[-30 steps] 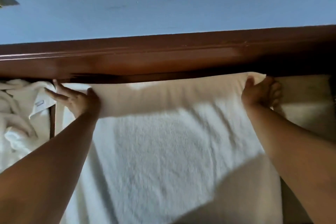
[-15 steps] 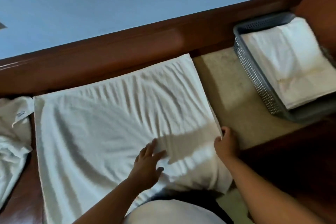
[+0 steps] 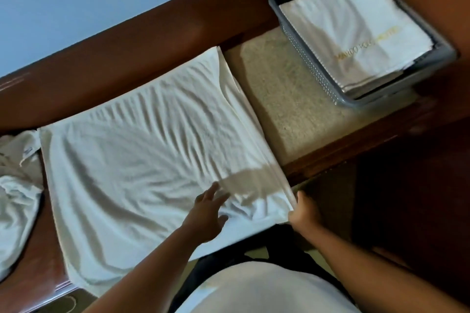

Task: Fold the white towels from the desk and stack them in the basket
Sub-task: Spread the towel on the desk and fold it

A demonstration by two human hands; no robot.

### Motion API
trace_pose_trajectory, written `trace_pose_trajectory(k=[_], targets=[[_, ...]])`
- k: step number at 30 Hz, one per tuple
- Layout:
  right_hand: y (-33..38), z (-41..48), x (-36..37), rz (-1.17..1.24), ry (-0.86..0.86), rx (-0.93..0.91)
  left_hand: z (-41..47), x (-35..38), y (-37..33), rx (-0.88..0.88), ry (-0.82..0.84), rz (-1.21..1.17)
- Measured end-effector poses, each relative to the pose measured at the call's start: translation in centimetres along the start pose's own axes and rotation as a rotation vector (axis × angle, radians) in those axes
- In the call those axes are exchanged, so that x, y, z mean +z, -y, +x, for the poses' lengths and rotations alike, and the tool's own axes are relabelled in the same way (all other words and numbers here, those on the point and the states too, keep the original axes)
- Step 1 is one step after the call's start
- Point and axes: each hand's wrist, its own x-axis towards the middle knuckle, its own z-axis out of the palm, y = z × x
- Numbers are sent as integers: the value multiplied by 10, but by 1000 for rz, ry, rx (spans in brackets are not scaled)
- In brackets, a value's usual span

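Head view: the limp, light towel (image 3: 142,150) — left hand (image 3: 207,213) spread flat on it, right hand (image 3: 304,211) pinching the edge nearest the basket (image 3: 305,63) — likely folds easily (take the corners).

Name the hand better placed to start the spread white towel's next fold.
Probably right: the right hand pinches the near corner of the white terry towel; the left hand rests flat on it.

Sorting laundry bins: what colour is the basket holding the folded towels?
The basket is grey, perforated; head view.
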Motion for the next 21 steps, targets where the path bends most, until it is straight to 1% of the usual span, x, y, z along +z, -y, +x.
trace_pose_trajectory(k=[3,6,8,11,14,16,18,21], targets=[[-18,-1,-3,-25,147,99,-11,20,-17,-5,-10,6],[-29,5,-9,85,239,132,-16,22,-28,-75,-1,1],[-33,7,-13,257,241,135,-18,20,-34,-104,10,-4],[-36,3,-19,636,153,147,-18,17,-42,-132,-1,-8],[-36,-12,-28,935,262,179,-13,18,-48,-158,-31,18],[-42,-18,-27,1070,311,206,-10,23,-52,-156,-42,55],[-45,-24,-26,1159,326,210,-13,27,-60,-146,-93,58],[-45,-30,-25,1249,304,169,-21,38,-82,8,-212,121]])
